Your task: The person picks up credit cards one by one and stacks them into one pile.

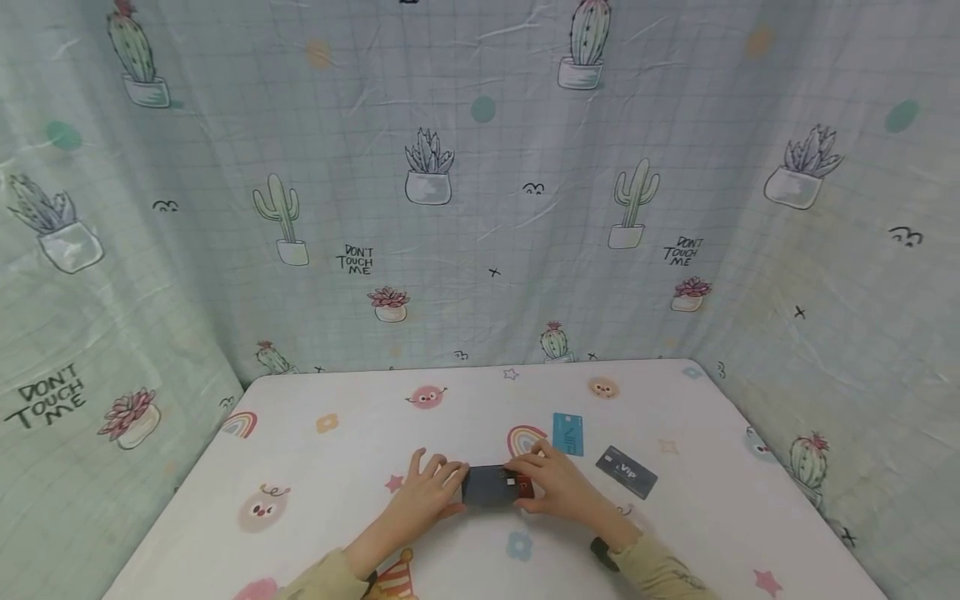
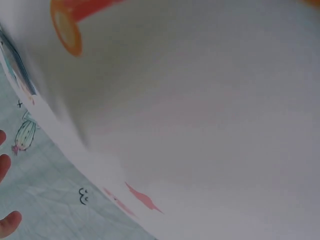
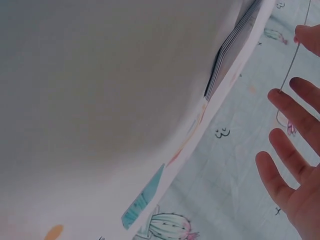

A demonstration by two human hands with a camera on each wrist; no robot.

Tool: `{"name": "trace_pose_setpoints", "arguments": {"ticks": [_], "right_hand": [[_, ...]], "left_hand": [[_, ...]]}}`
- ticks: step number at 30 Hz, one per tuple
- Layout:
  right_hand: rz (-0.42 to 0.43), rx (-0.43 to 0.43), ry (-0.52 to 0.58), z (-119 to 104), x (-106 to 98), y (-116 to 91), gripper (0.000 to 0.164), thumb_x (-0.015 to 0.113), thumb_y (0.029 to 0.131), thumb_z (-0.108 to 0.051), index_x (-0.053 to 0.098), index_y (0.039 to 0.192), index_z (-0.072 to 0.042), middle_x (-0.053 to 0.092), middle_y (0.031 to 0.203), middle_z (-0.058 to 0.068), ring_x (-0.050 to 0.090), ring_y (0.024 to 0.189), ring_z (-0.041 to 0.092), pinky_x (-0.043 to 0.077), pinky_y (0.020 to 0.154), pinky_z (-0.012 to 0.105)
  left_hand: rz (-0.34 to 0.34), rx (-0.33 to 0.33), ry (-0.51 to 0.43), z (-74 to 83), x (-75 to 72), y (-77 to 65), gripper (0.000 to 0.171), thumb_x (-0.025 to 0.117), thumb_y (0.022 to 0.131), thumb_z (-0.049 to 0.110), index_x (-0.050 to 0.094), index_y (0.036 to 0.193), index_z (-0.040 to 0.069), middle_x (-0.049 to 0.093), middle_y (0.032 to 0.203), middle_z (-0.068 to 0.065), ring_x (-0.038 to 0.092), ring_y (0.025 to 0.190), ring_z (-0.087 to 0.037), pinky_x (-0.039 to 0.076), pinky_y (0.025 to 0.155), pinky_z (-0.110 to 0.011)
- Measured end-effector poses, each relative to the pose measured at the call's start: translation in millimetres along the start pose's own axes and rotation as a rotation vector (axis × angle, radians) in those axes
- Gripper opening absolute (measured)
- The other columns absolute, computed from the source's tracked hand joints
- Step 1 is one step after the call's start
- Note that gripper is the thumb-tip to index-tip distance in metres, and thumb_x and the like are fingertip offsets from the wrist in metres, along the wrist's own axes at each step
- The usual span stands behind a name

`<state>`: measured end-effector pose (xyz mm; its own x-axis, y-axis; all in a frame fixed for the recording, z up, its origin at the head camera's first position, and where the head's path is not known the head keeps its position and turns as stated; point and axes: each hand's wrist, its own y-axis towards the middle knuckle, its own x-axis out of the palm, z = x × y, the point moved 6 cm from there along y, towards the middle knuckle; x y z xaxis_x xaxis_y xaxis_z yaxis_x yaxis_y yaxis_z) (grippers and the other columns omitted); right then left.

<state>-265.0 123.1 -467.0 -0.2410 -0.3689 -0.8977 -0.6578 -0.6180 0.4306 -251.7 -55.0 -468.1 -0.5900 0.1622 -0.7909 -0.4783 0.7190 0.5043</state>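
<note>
In the head view, a dark card [image 1: 487, 486] with a small chip at its right end lies flat between my two hands. My left hand [image 1: 427, 492] holds its left end, thumb at the near corner and fingers at the far one. At the right end my right hand [image 1: 553, 485] pinches it between thumb and fingertips. A dark red card [image 1: 526, 488] peeks out under the right fingers. Seen edge-on in the right wrist view, the held card is a thin line [image 3: 289, 70] raised above a stack of cards [image 3: 225, 50]. Several left fingertips [image 2: 6, 167] show in the left wrist view.
A blue card [image 1: 567, 434] and a grey card marked VIP [image 1: 627, 472] lie on the white patterned table [image 1: 352, 467], beyond and right of my right hand. A cactus-print cloth [image 1: 480, 225] hangs around the back and sides.
</note>
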Motion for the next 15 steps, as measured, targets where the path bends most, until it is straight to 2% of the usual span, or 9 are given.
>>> {"name": "trace_pose_setpoints", "arguments": {"ticks": [6,15], "right_hand": [[0.010,-0.011,-0.015,3,-2,-3,0.049,0.073,0.068,-0.039,0.060,0.111,-0.021,0.063,0.106,-0.010,0.040,0.086,0.008,0.038,0.070,0.025],[-0.027,0.008,-0.027,9,-3,-7,0.048,0.072,0.069,-0.039,0.060,0.112,-0.019,0.062,0.107,-0.009,0.041,0.088,0.010,0.036,0.075,0.034]], "left_hand": [[-0.001,0.014,-0.012,2.8,4.3,4.1,0.055,0.067,0.070,0.048,0.059,0.111,0.013,0.060,0.101,0.003,0.049,0.091,-0.017,0.037,0.085,-0.052],[-0.042,0.038,-0.002,6.5,14.9,11.3,0.056,0.063,0.072,0.053,0.057,0.114,0.015,0.059,0.101,0.004,0.049,0.093,-0.016,0.036,0.087,-0.050]]}}
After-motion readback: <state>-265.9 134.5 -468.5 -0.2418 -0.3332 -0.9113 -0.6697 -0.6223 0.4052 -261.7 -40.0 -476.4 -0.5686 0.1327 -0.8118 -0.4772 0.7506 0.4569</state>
